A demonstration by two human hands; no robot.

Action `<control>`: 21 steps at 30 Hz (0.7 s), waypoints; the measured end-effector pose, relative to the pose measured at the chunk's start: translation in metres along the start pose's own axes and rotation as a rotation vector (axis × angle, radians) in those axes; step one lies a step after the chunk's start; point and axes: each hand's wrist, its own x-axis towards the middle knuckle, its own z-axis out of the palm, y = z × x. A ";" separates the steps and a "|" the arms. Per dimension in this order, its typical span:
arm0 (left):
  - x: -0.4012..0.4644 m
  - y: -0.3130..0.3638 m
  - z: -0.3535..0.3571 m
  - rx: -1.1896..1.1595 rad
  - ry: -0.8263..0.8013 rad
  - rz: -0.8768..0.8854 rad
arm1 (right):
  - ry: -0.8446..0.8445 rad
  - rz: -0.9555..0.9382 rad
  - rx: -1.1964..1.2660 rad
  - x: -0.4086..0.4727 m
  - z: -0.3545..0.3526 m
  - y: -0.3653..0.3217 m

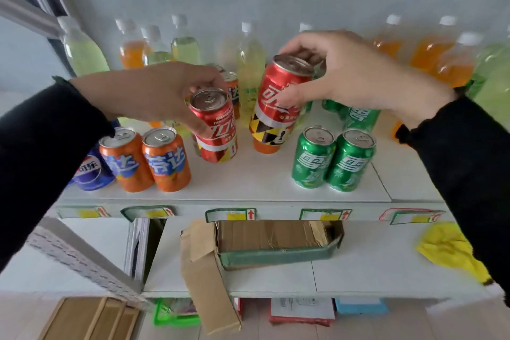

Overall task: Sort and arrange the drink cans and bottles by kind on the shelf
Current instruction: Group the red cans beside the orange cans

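Note:
My left hand (154,91) grips a red cola can (218,132) from above, at the middle of the white shelf (248,190). My right hand (350,72) holds a second red cola can (276,107), tilted, just to the right of the first. Two orange soda cans (146,160) stand at the front left, beside a blue cola can (91,171). At the front right is a pair of green soda cans (331,160), with more green cans (361,116) behind them. Another orange can (233,88) shows behind my left hand.
Along the back wall stands a row of pale green, yellow and orange drink bottles (251,63). The lower shelf holds an open cardboard box (270,240) and a yellow cloth (449,248). Price labels (229,215) line the shelf's front edge.

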 end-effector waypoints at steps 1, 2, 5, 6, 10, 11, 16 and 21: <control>-0.001 -0.004 0.004 0.049 -0.016 0.002 | -0.026 0.004 -0.038 -0.002 0.011 -0.003; -0.003 -0.007 0.009 0.092 -0.029 0.002 | -0.051 0.008 -0.084 -0.004 0.021 -0.005; -0.005 -0.014 0.022 0.206 -0.059 0.035 | -0.101 0.003 -0.244 -0.009 0.055 -0.006; -0.005 -0.016 0.026 0.247 -0.066 0.049 | -0.108 -0.012 -0.284 -0.009 0.065 -0.006; -0.004 -0.021 0.037 0.346 -0.080 0.110 | -0.136 -0.007 -0.360 -0.008 0.093 -0.005; -0.004 -0.021 0.039 0.360 -0.087 0.118 | -0.146 0.014 -0.372 -0.008 0.098 -0.005; 0.002 -0.023 0.043 0.362 -0.100 0.134 | -0.114 0.088 -0.278 -0.010 0.118 0.005; 0.010 -0.033 0.042 0.315 -0.181 0.091 | 0.014 0.221 0.042 -0.032 0.142 0.005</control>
